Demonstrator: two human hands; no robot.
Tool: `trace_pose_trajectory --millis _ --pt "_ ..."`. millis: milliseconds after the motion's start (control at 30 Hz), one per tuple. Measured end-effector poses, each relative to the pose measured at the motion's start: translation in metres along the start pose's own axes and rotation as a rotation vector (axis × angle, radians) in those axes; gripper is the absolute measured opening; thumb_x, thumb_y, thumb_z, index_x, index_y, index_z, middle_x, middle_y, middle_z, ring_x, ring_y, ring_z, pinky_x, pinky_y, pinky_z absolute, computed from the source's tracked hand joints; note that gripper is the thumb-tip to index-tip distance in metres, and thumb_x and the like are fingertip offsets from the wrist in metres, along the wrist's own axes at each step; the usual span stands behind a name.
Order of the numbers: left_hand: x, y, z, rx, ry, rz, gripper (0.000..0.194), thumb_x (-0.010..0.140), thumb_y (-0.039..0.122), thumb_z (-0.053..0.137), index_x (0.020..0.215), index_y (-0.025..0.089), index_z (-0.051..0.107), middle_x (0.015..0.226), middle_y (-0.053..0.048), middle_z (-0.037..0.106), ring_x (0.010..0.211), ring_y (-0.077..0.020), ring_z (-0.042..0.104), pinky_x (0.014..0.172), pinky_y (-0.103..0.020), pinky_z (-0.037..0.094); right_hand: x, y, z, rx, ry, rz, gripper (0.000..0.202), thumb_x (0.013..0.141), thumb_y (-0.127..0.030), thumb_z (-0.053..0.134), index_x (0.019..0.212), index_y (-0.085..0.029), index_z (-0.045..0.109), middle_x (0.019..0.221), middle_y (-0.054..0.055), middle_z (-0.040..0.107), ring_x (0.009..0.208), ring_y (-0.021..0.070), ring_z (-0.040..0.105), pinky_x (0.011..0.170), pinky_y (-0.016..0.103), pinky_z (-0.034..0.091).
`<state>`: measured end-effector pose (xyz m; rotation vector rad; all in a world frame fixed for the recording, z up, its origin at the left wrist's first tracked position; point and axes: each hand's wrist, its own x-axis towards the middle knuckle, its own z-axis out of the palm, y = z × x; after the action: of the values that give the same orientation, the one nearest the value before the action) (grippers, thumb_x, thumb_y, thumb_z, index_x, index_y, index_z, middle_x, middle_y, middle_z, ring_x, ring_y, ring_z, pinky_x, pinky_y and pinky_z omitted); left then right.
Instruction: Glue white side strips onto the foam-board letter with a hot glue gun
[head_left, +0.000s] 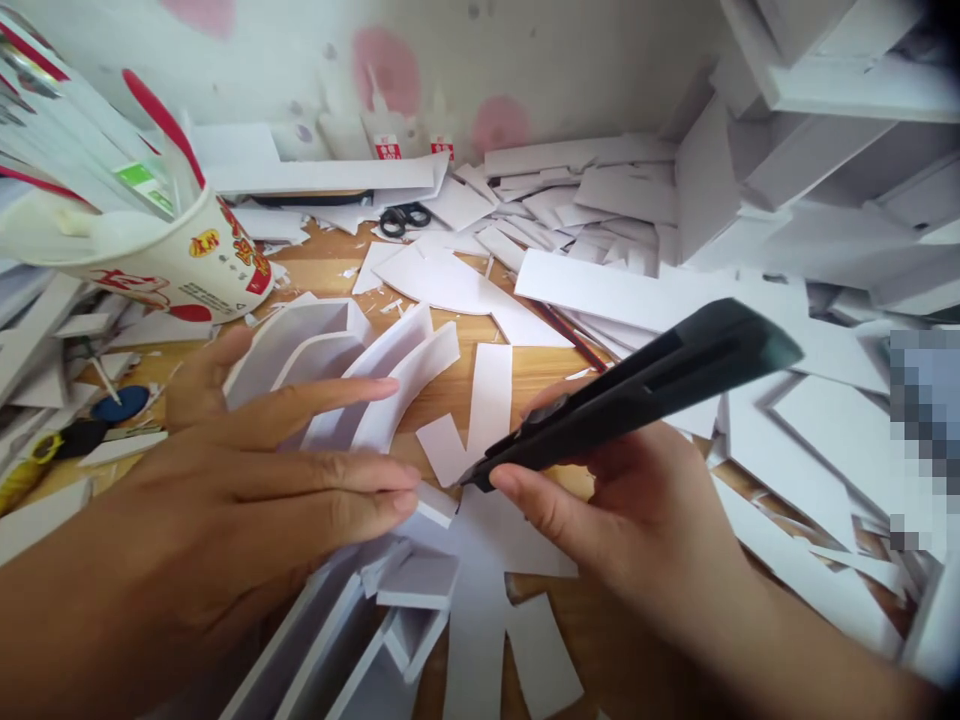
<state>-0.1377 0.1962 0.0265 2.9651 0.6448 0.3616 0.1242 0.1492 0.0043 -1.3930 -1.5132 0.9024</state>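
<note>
head view: right hand (630,520) has a closed grip on a black utility knife (637,385), handle raised toward two o'clock, blade end down at the right end of a small white strip (436,505). can't tell if the blade is actually cutting or just resting; the tip is too small to read. left hand (247,500) is spread, not closed, laid across the curved white model (420,362), two fingertips on the strip.

from the blade: strip at eight o'clock, touching or nearly so; model runs from eleven to seven; white sheet (480,570) at six, loose offcut (544,655) at five. scissors (405,218) near twelve, scrap pile (622,195) at one, cut boards (802,470) at three, paper cup (172,265) at ten, yellow-handled tool (31,470) at nine. all on a wooden tabletop (446,385).
</note>
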Motion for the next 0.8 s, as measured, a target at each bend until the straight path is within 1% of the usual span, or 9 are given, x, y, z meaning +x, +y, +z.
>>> trace_pose_trajectory --millis 67,200,333,400,500,567,667,733,800 --pt "-0.001 0.000 0.000 0.005 -0.010 -0.020 0.034 0.087 0.024 0.047 0.109 0.038 0.069 0.121 0.022 0.065 0.139 -0.0162 0.039 0.123 -0.030 0.013 0.000 0.000 -0.001 0.015 -0.023 -0.004 0.016 0.078 -0.032 0.075 0.083 -0.023 0.064 0.087 0.004 0.072 0.079 0.0208 0.070 0.066 0.030 0.059" --pt "-0.001 0.000 -0.002 0.008 -0.029 -0.031 0.036 0.086 0.020 0.047 0.105 0.040 0.070 0.119 0.022 0.066 0.140 -0.0124 0.037 0.122 -0.024 0.012 -0.001 0.003 0.000 0.027 -0.047 -0.002 0.016 0.079 -0.034 0.076 0.084 -0.024 0.064 0.089 0.003 0.072 0.080 0.0203 0.071 0.067 0.030 0.060" --pt "0.005 0.003 -0.003 -0.030 0.037 0.007 0.033 0.088 0.020 0.044 0.104 0.033 0.069 0.113 0.016 0.070 0.140 -0.0101 0.033 0.120 -0.023 0.015 -0.003 0.005 0.005 0.016 -0.025 -0.010 0.017 0.078 -0.034 0.077 0.085 -0.024 0.065 0.091 0.005 0.072 0.083 0.0223 0.071 0.065 0.030 0.060" --pt "0.013 0.006 -0.004 -0.023 0.060 0.048 0.034 0.091 0.016 0.039 0.097 0.029 0.069 0.104 0.011 0.072 0.136 -0.0085 0.037 0.119 -0.021 0.016 -0.004 0.005 0.006 0.025 -0.006 0.001 0.019 0.077 -0.035 0.077 0.084 -0.023 0.065 0.089 0.005 0.072 0.081 0.0223 0.071 0.063 0.030 0.060" --pt "0.024 0.011 -0.007 0.002 0.079 0.084 0.038 0.096 0.015 0.034 0.088 0.027 0.069 0.095 0.010 0.072 0.122 -0.0091 0.048 0.118 -0.018 0.013 -0.003 0.003 0.007 0.006 0.007 0.037 0.022 0.074 -0.037 0.079 0.082 -0.022 0.064 0.086 0.005 0.072 0.076 0.0218 0.071 0.061 0.030 0.060" --pt "0.026 0.014 -0.009 -0.023 0.103 0.049 0.036 0.099 0.021 0.035 0.090 0.027 0.069 0.097 0.010 0.073 0.117 -0.0115 0.049 0.116 -0.018 0.016 -0.002 0.001 0.006 -0.004 -0.003 0.049 0.022 0.073 -0.035 0.079 0.081 -0.021 0.065 0.083 0.005 0.072 0.074 0.0215 0.071 0.060 0.030 0.060" --pt "0.022 0.017 -0.009 -0.073 0.117 -0.060 0.033 0.101 0.029 0.037 0.096 0.031 0.069 0.099 0.014 0.073 0.114 -0.0129 0.049 0.108 -0.018 0.025 -0.002 -0.001 0.007 0.046 -0.014 0.041 0.020 0.074 -0.033 0.077 0.082 -0.021 0.064 0.080 0.004 0.072 0.072 0.0202 0.071 0.061 0.030 0.060" --pt "0.019 0.018 -0.009 -0.081 0.103 -0.087 0.032 0.102 0.027 0.038 0.098 0.033 0.069 0.101 0.017 0.072 0.113 -0.0126 0.049 0.103 -0.019 0.029 -0.003 -0.002 0.008 0.074 -0.014 0.037 0.020 0.075 -0.034 0.077 0.083 -0.021 0.064 0.080 0.004 0.072 0.072 0.0203 0.071 0.063 0.030 0.061" --pt "0.016 0.017 -0.009 -0.056 0.038 -0.091 0.029 0.099 0.021 0.042 0.102 0.034 0.069 0.107 0.017 0.071 0.116 -0.0139 0.047 0.102 -0.023 0.029 -0.004 -0.004 0.009 0.077 -0.014 0.024 0.021 0.074 -0.034 0.077 0.083 -0.021 0.065 0.080 0.004 0.073 0.073 0.0208 0.071 0.063 0.031 0.061"
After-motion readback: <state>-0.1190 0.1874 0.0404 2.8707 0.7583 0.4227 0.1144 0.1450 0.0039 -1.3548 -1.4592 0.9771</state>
